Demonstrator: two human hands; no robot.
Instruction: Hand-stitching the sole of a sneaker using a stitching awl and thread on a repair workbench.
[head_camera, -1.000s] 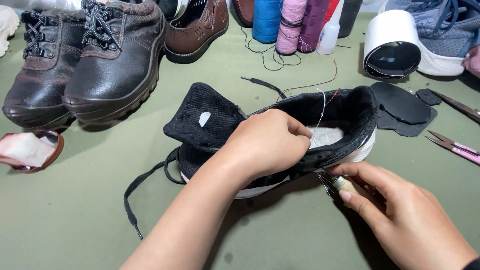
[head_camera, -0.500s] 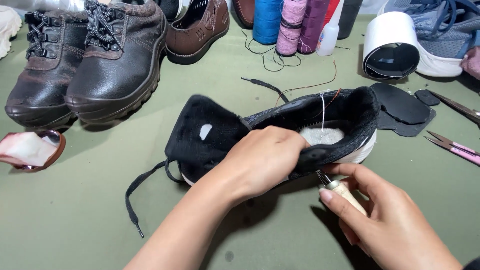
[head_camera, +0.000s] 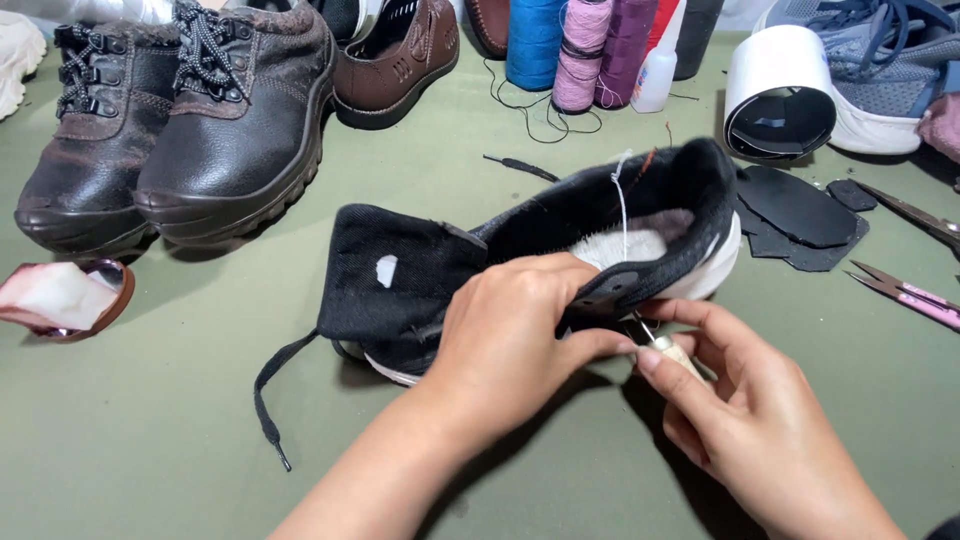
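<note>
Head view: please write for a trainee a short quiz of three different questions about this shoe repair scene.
1. True or false: the left hand grips the black shoe.
2. What does the right hand pinch? A) scissors B) a wooden-handled awl C) a glue bottle
3. Fill in: a white ____ hangs over the shoe's collar.

Key: 1 true; 2 B; 3 thread.
</note>
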